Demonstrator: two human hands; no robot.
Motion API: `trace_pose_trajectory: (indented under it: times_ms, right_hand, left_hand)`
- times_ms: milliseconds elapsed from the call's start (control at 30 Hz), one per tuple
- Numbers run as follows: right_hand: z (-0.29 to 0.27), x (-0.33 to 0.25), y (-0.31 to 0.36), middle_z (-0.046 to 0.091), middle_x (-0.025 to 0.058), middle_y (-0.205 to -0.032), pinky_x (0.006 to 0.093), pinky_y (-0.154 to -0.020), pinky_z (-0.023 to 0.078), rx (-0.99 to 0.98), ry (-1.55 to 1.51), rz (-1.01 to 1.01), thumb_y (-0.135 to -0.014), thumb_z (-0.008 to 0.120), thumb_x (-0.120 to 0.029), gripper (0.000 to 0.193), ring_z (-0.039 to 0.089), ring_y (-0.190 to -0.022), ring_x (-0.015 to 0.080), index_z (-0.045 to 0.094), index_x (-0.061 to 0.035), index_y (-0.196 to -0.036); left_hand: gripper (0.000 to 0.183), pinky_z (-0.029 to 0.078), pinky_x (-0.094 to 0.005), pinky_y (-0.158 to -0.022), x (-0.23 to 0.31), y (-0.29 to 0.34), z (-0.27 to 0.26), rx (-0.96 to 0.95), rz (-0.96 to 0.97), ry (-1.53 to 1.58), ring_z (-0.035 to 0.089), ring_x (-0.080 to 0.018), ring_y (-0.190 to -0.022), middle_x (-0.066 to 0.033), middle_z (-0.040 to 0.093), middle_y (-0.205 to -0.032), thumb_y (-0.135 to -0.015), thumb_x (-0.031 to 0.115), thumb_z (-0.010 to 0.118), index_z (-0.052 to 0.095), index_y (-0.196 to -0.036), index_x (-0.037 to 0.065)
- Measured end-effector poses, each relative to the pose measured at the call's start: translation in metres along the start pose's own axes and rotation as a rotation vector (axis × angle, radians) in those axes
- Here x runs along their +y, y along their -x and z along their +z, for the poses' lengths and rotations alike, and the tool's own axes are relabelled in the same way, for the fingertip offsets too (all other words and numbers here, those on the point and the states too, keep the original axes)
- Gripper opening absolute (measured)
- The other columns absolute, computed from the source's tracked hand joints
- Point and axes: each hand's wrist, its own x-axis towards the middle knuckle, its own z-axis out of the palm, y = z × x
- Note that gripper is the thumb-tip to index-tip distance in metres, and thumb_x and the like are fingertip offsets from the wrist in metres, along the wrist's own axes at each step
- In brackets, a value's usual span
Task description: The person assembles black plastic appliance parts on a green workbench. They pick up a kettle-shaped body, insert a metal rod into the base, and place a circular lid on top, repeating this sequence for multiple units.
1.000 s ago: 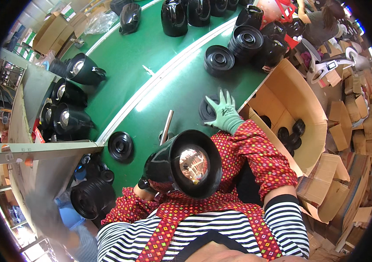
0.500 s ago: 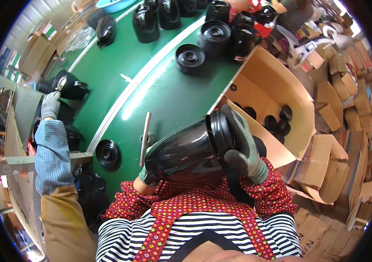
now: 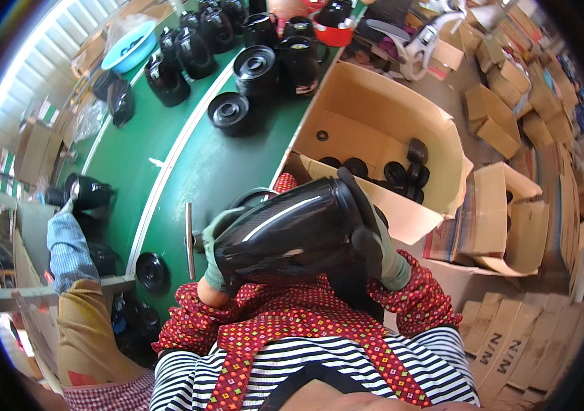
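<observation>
A glossy black tapered jug body (image 3: 282,233) lies sideways in front of my chest, held between both gloved hands. At its narrower left end, my left hand (image 3: 215,250) wraps round it in a grey-green glove. My right hand (image 3: 379,250), in a glove with a dark palm, presses and grips the wide right end. That palm and its fingers cover most of the end face, so the part there is hidden. Just left of my left hand stands a thin metal rod (image 3: 190,240) at the green table (image 3: 237,161). Left of the rod lies a round black disc (image 3: 151,272).
An open cardboard box (image 3: 381,96) with several black round parts (image 3: 396,172) stands to the right. Black jugs (image 3: 195,53) and stacked black discs (image 3: 255,65) fill the far table, beside a light-blue basin (image 3: 130,51). A co-worker's checked sleeve (image 3: 69,250) reaches in at left.
The ribbed black ring at the jug body's wide end no longer shows; my right hand now lies against that end. My left hand shows more fully. The whole view has shifted.
</observation>
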Motion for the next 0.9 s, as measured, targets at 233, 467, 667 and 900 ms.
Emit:
trace_pose_trajectory:
  times_ms: [233, 467, 667, 900]
  right_hand:
    - [-0.030, -0.028, -0.008, 0.043, 0.0112, -0.163, 0.0337, -0.126, 0.029, 0.007, -0.341, 0.277, -0.115, 0.043, -0.050, 0.074, 0.042, -0.150, 0.0207, 0.025, -0.0020, -0.168]
    - [-0.054, -0.031, 0.002, 0.025, 0.0152, -0.172, 0.0387, -0.129, 0.019, -0.027, -0.123, 0.069, -0.110, 0.041, -0.064, 0.091, 0.027, -0.157, 0.0252, 0.013, -0.0012, -0.170]
    - [-0.043, -0.045, 0.003, 0.030, 0.0228, -0.167, 0.0435, -0.126, 0.024, -0.008, 0.006, -0.087, -0.106, 0.055, -0.059, 0.093, 0.031, -0.155, 0.0313, 0.019, 0.0001, -0.168]
    - [-0.045, -0.060, 0.007, 0.039, 0.0294, -0.159, 0.0516, -0.122, 0.032, -0.075, 0.655, -0.468, -0.088, 0.077, -0.036, 0.087, 0.038, -0.148, 0.0467, 0.040, 0.0000, -0.159]
  left_hand:
    - [0.036, 0.067, -0.0407, -0.082, 0.065, -0.034, 0.030, 0.045, 0.909, -0.758, 0.075, -0.0418, -0.110, -0.0423, 0.054, -0.144, -0.083, 0.008, 0.086, 0.072, -0.110, -0.011]
    - [0.047, 0.061, -0.0415, -0.098, 0.032, -0.032, 0.039, 0.121, 0.415, -0.436, 0.075, -0.0340, -0.110, -0.0300, 0.070, -0.128, -0.081, 0.010, 0.087, 0.070, -0.120, -0.009]
    - [0.044, 0.060, -0.0412, -0.100, 0.018, -0.041, 0.053, -0.020, 0.278, -0.225, 0.075, -0.0338, -0.110, -0.0288, 0.071, -0.128, -0.081, 0.009, 0.087, 0.072, -0.118, -0.008]
    - [0.040, 0.059, -0.0409, -0.101, 0.014, -0.048, 0.102, -0.464, -0.060, 0.055, 0.075, -0.0336, -0.110, -0.0274, 0.071, -0.129, -0.080, 0.007, 0.086, 0.074, -0.115, -0.008]
